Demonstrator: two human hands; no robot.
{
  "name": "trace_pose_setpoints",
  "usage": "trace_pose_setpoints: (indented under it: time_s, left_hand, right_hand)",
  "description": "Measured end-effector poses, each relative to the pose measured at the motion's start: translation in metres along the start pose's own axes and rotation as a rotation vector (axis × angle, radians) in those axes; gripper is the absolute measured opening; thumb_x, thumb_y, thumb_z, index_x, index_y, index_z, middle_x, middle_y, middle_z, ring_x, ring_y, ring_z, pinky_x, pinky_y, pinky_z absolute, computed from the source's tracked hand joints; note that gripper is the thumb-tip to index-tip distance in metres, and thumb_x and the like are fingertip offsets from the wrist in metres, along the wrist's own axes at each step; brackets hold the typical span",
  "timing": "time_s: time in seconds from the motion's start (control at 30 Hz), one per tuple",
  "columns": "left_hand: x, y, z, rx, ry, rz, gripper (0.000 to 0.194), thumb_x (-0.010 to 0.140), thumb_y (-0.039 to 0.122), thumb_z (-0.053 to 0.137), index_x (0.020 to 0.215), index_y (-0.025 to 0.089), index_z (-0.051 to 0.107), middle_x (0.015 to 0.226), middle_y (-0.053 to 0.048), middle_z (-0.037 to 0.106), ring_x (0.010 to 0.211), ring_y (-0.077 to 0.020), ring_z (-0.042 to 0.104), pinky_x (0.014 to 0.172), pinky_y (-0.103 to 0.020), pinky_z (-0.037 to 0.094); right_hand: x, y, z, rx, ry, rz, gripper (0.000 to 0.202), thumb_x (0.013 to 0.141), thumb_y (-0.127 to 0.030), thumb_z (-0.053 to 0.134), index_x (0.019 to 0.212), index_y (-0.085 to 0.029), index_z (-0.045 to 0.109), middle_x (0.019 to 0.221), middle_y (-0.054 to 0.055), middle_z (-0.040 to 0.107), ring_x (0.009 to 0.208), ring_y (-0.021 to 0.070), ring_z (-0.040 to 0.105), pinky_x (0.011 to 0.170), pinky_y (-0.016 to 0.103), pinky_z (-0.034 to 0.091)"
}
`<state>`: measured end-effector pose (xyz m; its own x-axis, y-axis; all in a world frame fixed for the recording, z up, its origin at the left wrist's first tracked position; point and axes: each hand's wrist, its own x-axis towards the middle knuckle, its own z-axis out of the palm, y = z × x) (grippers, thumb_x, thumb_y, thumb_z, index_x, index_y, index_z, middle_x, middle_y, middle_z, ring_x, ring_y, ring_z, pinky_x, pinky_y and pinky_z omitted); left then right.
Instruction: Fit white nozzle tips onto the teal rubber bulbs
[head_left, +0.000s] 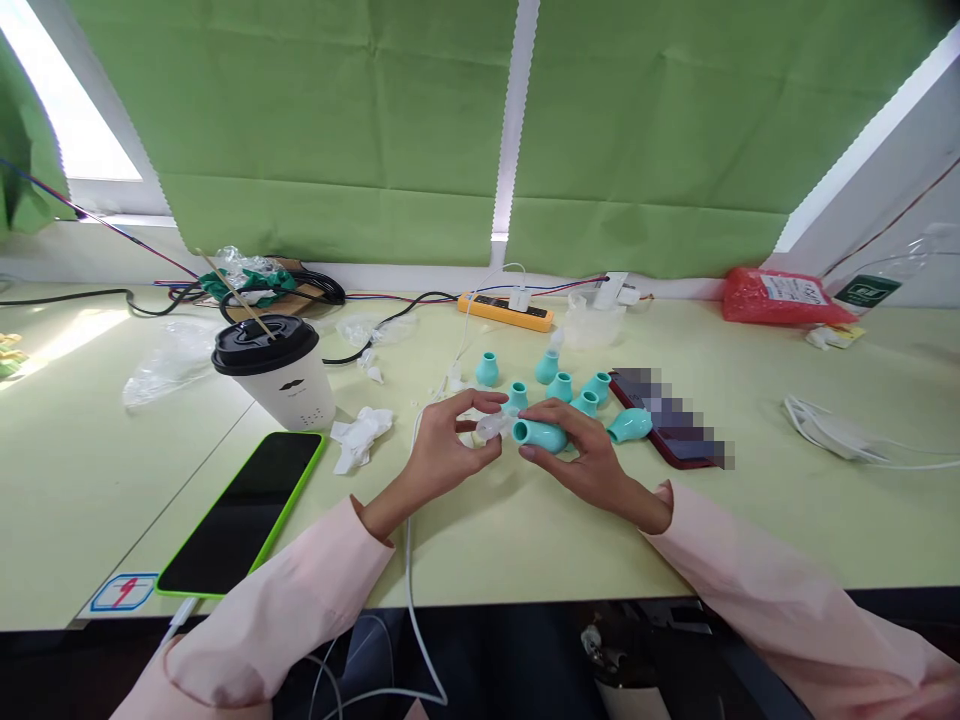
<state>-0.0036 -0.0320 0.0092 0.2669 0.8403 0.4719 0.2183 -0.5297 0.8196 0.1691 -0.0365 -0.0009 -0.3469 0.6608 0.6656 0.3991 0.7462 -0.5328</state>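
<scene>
My left hand (457,435) pinches a small translucent plastic piece (491,427) between thumb and fingers. My right hand (577,445) grips a glossy teal bulb-shaped piece (544,436), tilted on its side with its round opening facing left. The two pieces are held close together above the table; whether they touch I cannot tell. Just beyond my hands stand several more teal bulbs (487,370), mostly upright with their necks up. One teal bulb (630,425) lies on its side to the right, by the dark red phone.
To the left are a lidded paper cup (292,395), crumpled tissue (361,438) and a green-edged phone (244,515). A dark red phone (660,420) lies at right. Behind are an orange power strip (506,312) and a red package (780,297). A white cable (409,570) hangs over the front edge.
</scene>
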Motion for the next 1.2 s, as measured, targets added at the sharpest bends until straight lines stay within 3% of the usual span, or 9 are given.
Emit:
trace_pose_setpoints:
  time_s: [0.2,0.37,0.5,0.57,0.67,0.8,0.93,1.2]
  left_hand:
    - [0.0,0.003,0.0,-0.033,-0.021,-0.085,0.021,0.062,0.021,0.058,0.082,0.013,0.06,0.082,-0.005,0.062,0.068,-0.0124,0.056,0.062,-0.024,0.05]
    - [0.002,0.007,-0.006,0.045,-0.12,-0.074,0.024,0.073,0.028,0.047,0.09,0.016,0.06,0.078,-0.003,0.058,0.068,-0.011,0.051,0.056,-0.02,0.043]
    - [0.002,0.006,-0.007,0.181,-0.214,-0.046,0.021,0.078,0.025,0.038,0.07,0.015,0.055,0.059,0.002,0.047,0.054,-0.0073,0.04,0.048,-0.019,0.032]
    - [0.002,0.004,-0.006,0.267,-0.221,-0.032,0.029,0.079,0.025,0.035,0.054,0.014,0.042,0.048,0.004,0.032,0.046,-0.0058,0.029,0.044,-0.02,0.025]
    - [0.001,0.001,-0.003,0.283,-0.226,-0.033,0.035,0.079,0.029,0.031,0.048,0.015,0.026,0.046,0.005,0.018,0.044,-0.0054,0.018,0.042,-0.021,0.019]
    - [0.001,-0.007,0.001,0.165,-0.226,-0.139,0.037,0.08,0.033,0.029,0.048,0.016,0.023,0.045,0.005,0.02,0.041,-0.0048,0.022,0.041,-0.02,0.019]
    - [0.001,-0.014,0.004,0.037,-0.212,-0.265,0.039,0.078,0.04,0.029,0.048,0.016,0.027,0.042,0.005,0.023,0.037,-0.0046,0.027,0.038,-0.019,0.022]
    - [0.002,-0.02,0.008,-0.084,-0.22,-0.344,0.04,0.078,0.042,0.03,0.047,0.016,0.027,0.041,0.006,0.023,0.035,-0.0037,0.026,0.035,-0.017,0.022]
  right_hand:
    - [-0.002,-0.001,0.0,-0.044,0.063,0.18,0.027,0.064,-0.034,0.062,0.084,-0.021,0.051,0.078,0.002,0.059,0.071,0.0165,0.056,0.063,0.028,0.045]
    - [-0.001,0.001,-0.002,-0.051,0.072,0.221,0.019,0.072,-0.034,0.053,0.086,-0.021,0.051,0.081,0.002,0.058,0.075,0.0154,0.055,0.065,0.027,0.044]
    - [-0.001,0.0,0.0,-0.054,-0.039,0.177,0.02,0.073,-0.033,0.052,0.089,-0.021,0.051,0.084,0.002,0.057,0.077,0.0158,0.054,0.068,0.028,0.043]
    - [-0.002,-0.001,0.002,-0.055,-0.081,0.146,0.02,0.072,-0.033,0.053,0.089,-0.022,0.05,0.081,0.002,0.057,0.075,0.0156,0.054,0.066,0.028,0.043]
    - [-0.003,-0.002,0.003,-0.061,-0.116,0.114,0.021,0.071,-0.033,0.054,0.089,-0.022,0.049,0.079,0.002,0.056,0.074,0.0153,0.053,0.066,0.028,0.043]
    - [-0.007,-0.001,0.006,-0.103,-0.13,0.048,0.024,0.07,-0.033,0.055,0.09,-0.022,0.047,0.079,0.002,0.055,0.073,0.0155,0.053,0.065,0.029,0.043]
    - [-0.012,0.002,0.011,-0.198,-0.06,-0.005,0.024,0.072,-0.033,0.053,0.092,-0.023,0.043,0.082,0.004,0.057,0.075,0.0175,0.056,0.064,0.031,0.045]
    - [-0.017,0.004,0.015,-0.295,-0.05,-0.117,0.026,0.075,-0.028,0.051,0.098,-0.022,0.041,0.084,0.005,0.059,0.08,0.0182,0.057,0.065,0.031,0.046]
